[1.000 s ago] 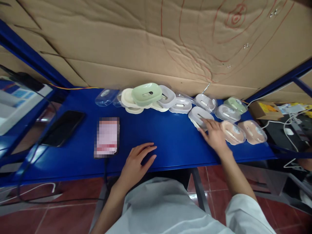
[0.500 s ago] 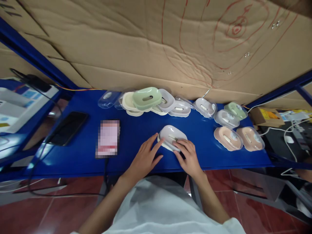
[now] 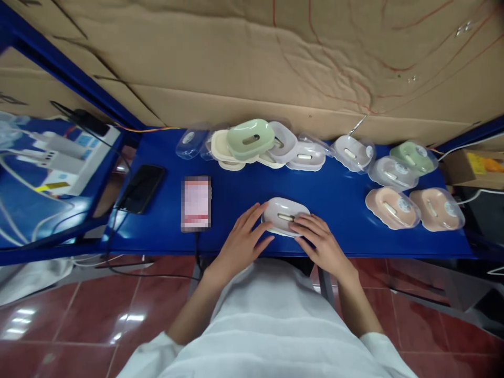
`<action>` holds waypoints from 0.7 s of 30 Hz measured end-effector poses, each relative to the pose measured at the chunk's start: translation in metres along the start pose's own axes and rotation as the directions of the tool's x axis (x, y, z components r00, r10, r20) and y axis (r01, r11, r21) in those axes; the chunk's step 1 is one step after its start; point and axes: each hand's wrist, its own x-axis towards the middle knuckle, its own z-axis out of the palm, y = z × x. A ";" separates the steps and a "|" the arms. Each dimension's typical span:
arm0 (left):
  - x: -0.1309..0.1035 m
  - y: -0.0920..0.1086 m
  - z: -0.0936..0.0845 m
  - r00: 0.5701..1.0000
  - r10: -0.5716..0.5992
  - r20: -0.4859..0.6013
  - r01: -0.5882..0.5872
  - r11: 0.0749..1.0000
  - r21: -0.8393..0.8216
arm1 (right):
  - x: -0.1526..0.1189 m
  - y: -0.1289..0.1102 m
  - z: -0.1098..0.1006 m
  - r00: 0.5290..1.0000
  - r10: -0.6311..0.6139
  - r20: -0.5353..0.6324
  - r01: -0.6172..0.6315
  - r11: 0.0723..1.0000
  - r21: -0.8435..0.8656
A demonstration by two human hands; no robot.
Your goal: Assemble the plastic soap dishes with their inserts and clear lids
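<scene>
A pale lilac oval dish (image 3: 280, 210) with a slot in its middle lies on the blue table near the front edge, a cream-coloured rim showing under it. My left hand (image 3: 248, 233) rests at the dish's left side, fingers spread, fingertips by its rim. At the right side my right hand (image 3: 321, 241) has its fingertips over the rim and close to the slot; its thumb is apart. Neither hand is wrapped round the dish.
Behind stand a green dish (image 3: 250, 139), cream and lilac dishes, and a clear lid (image 3: 191, 144). Lidded peach dishes (image 3: 392, 208) sit at the right. A blurred-screen phone (image 3: 196, 203) and a black phone (image 3: 144, 189) lie left, with cables.
The view has shifted, so the table things appear further right and higher. The lilac dish now sits more squarely over the cream rim, with both hands still at its sides.
</scene>
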 end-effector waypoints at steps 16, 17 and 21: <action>0.000 -0.008 0.044 0.975 -0.093 -0.202 0.087 0.995 -0.041 | 0.022 0.014 0.038 0.995 -0.057 -0.078 0.063 0.995 0.079; -0.003 -0.008 0.048 0.970 -0.074 -0.232 0.070 0.997 -0.028 | 0.021 0.014 0.039 0.995 -0.055 -0.086 0.063 0.994 0.093; -0.014 -0.032 0.065 0.954 0.040 -0.297 -0.009 0.994 0.105 | 0.017 0.019 0.049 0.993 -0.024 -0.118 0.036 0.995 0.096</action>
